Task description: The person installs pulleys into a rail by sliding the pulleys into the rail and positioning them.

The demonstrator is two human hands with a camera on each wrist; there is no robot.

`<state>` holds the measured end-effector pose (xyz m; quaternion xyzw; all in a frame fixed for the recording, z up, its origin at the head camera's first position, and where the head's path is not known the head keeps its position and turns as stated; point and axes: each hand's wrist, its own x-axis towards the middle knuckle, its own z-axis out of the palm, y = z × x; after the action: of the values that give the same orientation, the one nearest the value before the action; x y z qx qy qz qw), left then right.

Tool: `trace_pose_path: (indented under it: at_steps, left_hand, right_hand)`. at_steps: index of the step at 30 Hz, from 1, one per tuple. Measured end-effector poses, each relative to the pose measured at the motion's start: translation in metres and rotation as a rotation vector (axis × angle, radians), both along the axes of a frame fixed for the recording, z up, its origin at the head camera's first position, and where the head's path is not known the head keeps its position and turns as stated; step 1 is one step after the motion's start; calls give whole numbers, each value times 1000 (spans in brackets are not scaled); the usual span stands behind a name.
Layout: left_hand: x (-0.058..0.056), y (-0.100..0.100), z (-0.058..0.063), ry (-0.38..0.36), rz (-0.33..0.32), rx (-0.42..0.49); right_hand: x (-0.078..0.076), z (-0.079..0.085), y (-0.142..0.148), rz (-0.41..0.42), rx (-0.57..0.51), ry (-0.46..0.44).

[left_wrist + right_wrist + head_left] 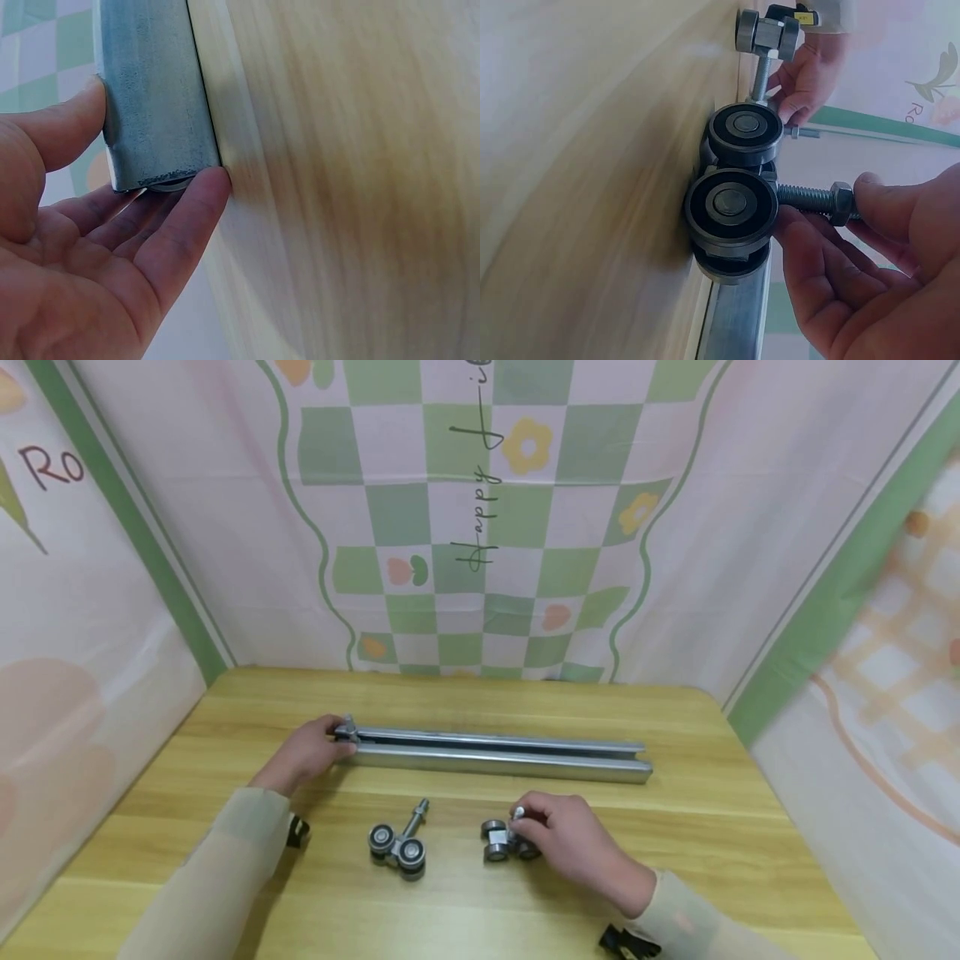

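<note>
A long metal channel rail (498, 763) lies across the table, slot up. My left hand (311, 748) grips its left end, thumb on one edge and fingers at the end opening in the left wrist view. An upright bolt (349, 725) sticks out of the slot there, and a curved wheel edge (171, 185) shows inside the end. My right hand (570, 837) pinches the threaded bolt (806, 197) of a roller trolley (495, 838), whose wheels rest on the table and whose bolt points up. Another roller trolley (397, 850) lies between the hands, bolt slanting toward the rail.
The wooden table (660, 868) bears the rail and trolleys. Patterned cloth (457, 510) hangs behind it and at both sides. A black wrist strap (630, 943) shows below my right sleeve, another black piece (297, 832) beside the left sleeve.
</note>
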<state>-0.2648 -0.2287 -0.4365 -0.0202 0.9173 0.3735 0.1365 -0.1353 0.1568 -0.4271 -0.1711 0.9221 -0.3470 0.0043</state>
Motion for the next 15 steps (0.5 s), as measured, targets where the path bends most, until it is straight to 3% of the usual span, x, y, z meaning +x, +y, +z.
trace_pose_path:
  at_steps: [15]
  left_hand:
    - [-1,-1,-2,5,-13,-1]
  right_hand:
    - [1,4,22,-37,42,-2]
